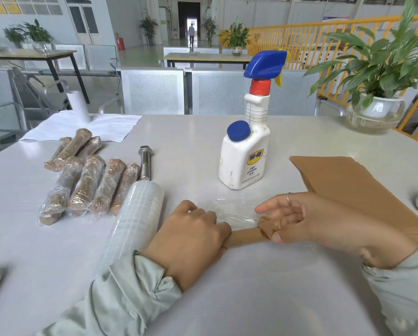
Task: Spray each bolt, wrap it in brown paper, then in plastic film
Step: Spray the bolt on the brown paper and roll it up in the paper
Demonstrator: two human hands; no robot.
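you're on the film step: your left hand (193, 236) grips the paper-wrapped bolt (245, 235) and your right hand (307, 221) pinches its folded end, so next roll it into the plastic film sheet (232, 209).

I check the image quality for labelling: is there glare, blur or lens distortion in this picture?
Head view: sharp at centre, the WD-40 bottle label readable; wide-angle bending at the edges; soft glare on the plastic film sheet and the film roll; even daylight, faint shadows on the table.

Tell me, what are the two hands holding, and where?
Both hold one bolt wrapped in brown paper. The left hand grips its left end; the right hand pinches the folded right end.
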